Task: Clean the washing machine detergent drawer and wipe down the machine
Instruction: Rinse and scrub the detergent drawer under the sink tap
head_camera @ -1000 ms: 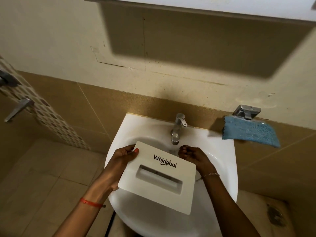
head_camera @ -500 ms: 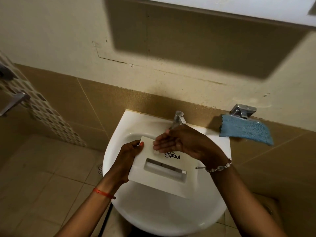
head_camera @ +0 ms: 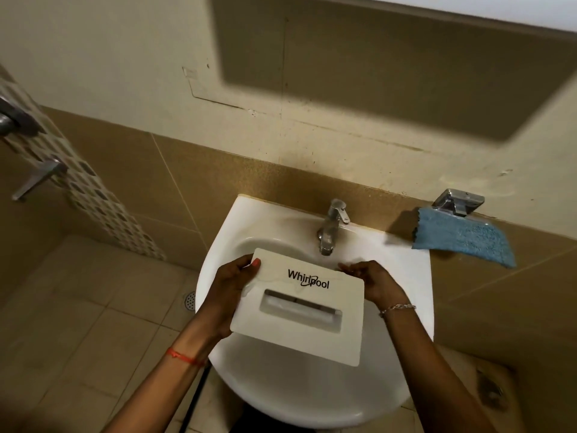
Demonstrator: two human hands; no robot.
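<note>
The white detergent drawer (head_camera: 299, 335), its Whirlpool front panel facing up, is held over the white sink (head_camera: 402, 276). My left hand (head_camera: 232, 285) grips its left edge, thumb on the top corner. My right hand (head_camera: 371, 281) holds the drawer's upper right corner, fingers curled over the back edge just below the tap (head_camera: 331, 226). No water stream is visible. A blue cloth (head_camera: 462, 239) hangs from a metal holder on the wall to the right of the sink.
A metal holder (head_camera: 457, 201) is fixed to the tiled wall at right. At far left, metal taps (head_camera: 37, 178) stick out beside a mosaic strip. A floor drain (head_camera: 189, 300) lies left of the sink. A cabinet edge hangs overhead.
My right hand has come down from the tap over the panel to the drawer's upper right corner. The drawer has shifted slightly toward me.
</note>
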